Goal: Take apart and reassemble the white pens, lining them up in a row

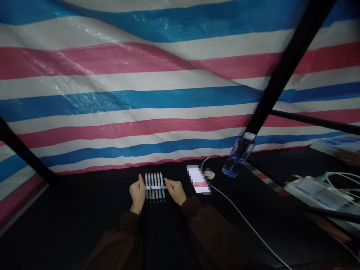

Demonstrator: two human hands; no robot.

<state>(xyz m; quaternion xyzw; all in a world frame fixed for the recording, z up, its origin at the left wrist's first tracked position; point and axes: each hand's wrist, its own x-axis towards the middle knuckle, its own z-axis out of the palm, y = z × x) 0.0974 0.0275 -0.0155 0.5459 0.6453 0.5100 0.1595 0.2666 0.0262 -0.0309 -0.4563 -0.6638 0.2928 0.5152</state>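
Note:
Several white pens lie side by side on a black tabletop, tips toward me. Another white pen lies crosswise over them. My left hand pinches its left end, with the thumb raised. My right hand holds its right end between fingertips and thumb. Dark brown sleeves cover both forearms. The pens under the crosswise one are partly hidden by it.
A blurred phone lies to the right of my right hand, with a white cable running toward me. A tilted water bottle stands by a black pole. A power strip with cables sits at right, before a striped tarp.

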